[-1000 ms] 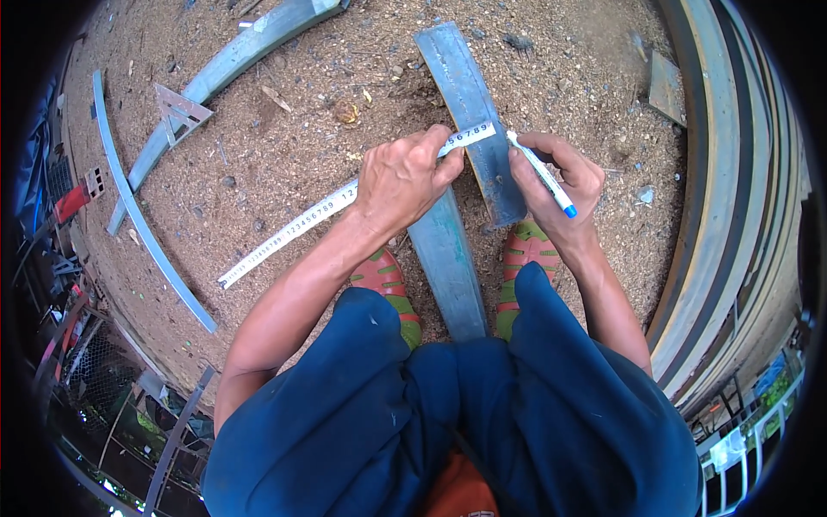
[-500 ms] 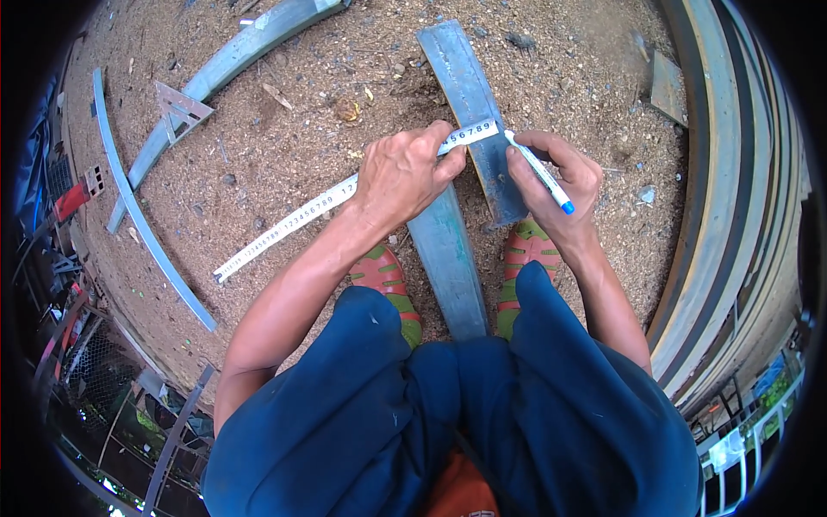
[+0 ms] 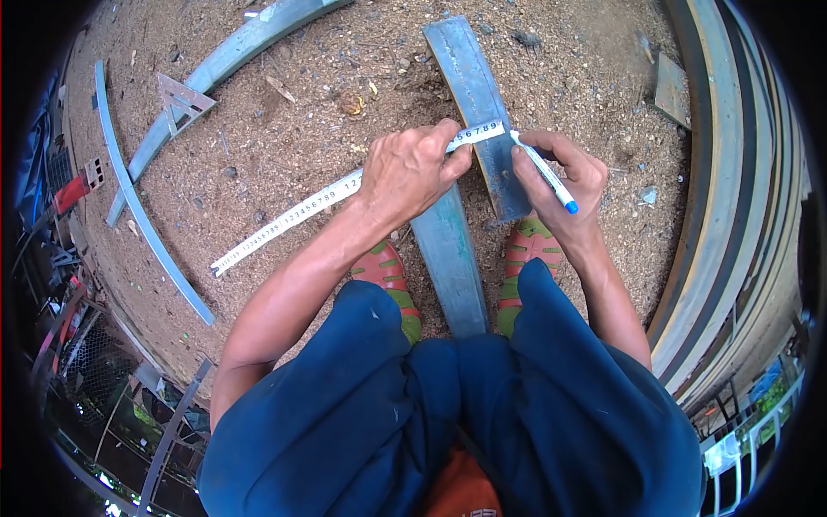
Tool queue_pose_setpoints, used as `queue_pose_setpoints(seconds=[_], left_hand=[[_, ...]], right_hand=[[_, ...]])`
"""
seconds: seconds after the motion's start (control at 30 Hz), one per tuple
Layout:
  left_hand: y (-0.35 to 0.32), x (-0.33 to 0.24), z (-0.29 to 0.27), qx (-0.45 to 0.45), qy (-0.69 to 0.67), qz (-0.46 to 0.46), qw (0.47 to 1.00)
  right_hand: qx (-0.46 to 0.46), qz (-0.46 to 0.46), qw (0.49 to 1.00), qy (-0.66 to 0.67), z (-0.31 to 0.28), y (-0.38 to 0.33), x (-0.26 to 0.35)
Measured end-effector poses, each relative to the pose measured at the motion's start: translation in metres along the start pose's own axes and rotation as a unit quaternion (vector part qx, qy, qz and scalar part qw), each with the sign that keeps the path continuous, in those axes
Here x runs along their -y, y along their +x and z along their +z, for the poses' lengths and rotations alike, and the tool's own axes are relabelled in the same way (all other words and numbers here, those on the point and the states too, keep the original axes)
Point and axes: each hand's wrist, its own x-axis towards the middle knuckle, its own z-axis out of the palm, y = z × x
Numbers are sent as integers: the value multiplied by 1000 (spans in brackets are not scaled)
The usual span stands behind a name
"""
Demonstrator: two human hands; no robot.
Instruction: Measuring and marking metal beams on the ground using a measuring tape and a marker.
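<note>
My left hand [image 3: 409,172] is closed on a white ruler strip [image 3: 297,214] with dark markings, pinching it close to its right end. That end lies across a short flat steel plate [image 3: 469,73], which rests on a longer grey steel bar [image 3: 450,254] running back between my feet. In my right hand [image 3: 564,181] is a white marker pen [image 3: 546,175] with a blue end, held like a pencil. The pen's upper tip meets the plate's right edge, beside the ruler's end; whether it touches is too fine to tell. My left fingers hide part of the ruler.
A triangular metal square [image 3: 183,105] leans over a long steel tube [image 3: 228,65] at the upper left. A thin metal strip [image 3: 142,207] crosses that tube's lower end. Long steel bars [image 3: 719,172] are stacked along the right. A small rusty plate [image 3: 670,90] lies beside them.
Both hands, the ruler and the pen keep nearly the same places against the plate. The whole view has shifted slightly.
</note>
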Motion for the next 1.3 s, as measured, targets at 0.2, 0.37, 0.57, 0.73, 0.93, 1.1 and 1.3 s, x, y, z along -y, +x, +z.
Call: queue_pose_setpoints(seconds=[0.2, 0.37, 0.57, 0.73, 0.93, 1.1, 1.3], left_hand=[[-5, -1, 5, -3, 5, 12, 1000], [-9, -1, 9, -3, -19, 10, 1000], [-14, -3, 12, -16, 0, 23, 1000], [-17, -4, 18, -6, -7, 18, 1000], [-24, -9, 20, 8, 1, 7, 1000], [-27, -12, 22, 23, 5, -4, 1000], [-31, -13, 28, 5, -4, 14, 1000]], right_hand=[[4, 7, 1000, 1, -1, -8, -4], [8, 11, 1000, 0, -2, -11, -2], [6, 9, 1000, 13, -4, -16, -2], [10, 10, 1000, 2, -7, -23, -3], [10, 19, 1000, 14, -9, -30, -2], [13, 24, 1000, 16, -10, -34, -1], [14, 32, 999, 10, -13, -41, -3]])
